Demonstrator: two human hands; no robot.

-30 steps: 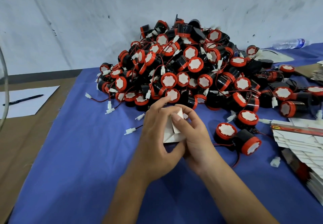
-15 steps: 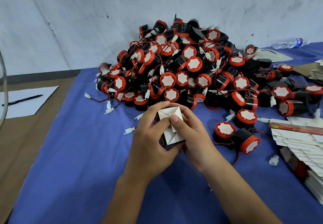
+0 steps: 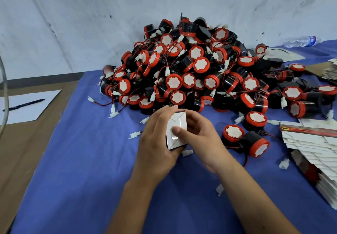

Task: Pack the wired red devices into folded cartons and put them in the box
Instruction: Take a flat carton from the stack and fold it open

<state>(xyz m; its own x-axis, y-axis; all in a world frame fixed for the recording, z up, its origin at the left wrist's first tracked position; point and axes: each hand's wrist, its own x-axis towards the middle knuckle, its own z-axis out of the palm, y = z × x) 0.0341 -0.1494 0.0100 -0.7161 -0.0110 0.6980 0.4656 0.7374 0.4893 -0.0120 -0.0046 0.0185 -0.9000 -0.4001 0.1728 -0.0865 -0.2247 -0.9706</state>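
- White card makes up the small carton (image 3: pixel 176 131) that both hands hold, just above the blue cloth (image 3: pixel 82 160) on the desk, near the middle of it.
- The left hand (image 3: pixel 156 142) wraps round the left side of the carton, with its fingers curled over the top and its thumb under it.
- The right hand (image 3: pixel 198 137) holds the right side, and its thumb (image 3: pixel 177 130) presses down on the end flaps.
- The flaps look almost shut, so I think this carton is close to done. I cannot see if a device is inside it.
- A very big pile of red devices (image 3: pixel 191 73) sits along the far edge of the desk, right by the wall. Its front edge is near the hands.
- Two loose devices (image 3: pixel 244 140) lie on the cloth just to the right of the hands.
- A stack of flat cartons (image 3: pixel 313 146) lies at the right edge of the desk, not folded yet.
- I cannot see the box that the cartons go in.
- So the job looks like it has hardly begun. Lots of devices are left to pack.
- At the left edge, off the cloth, a black pen (image 3: pixel 23 104) lies on a white paper (image 3: pixel 36 106).
- A water bottle (image 3: pixel 302 41) lies at the far right corner.
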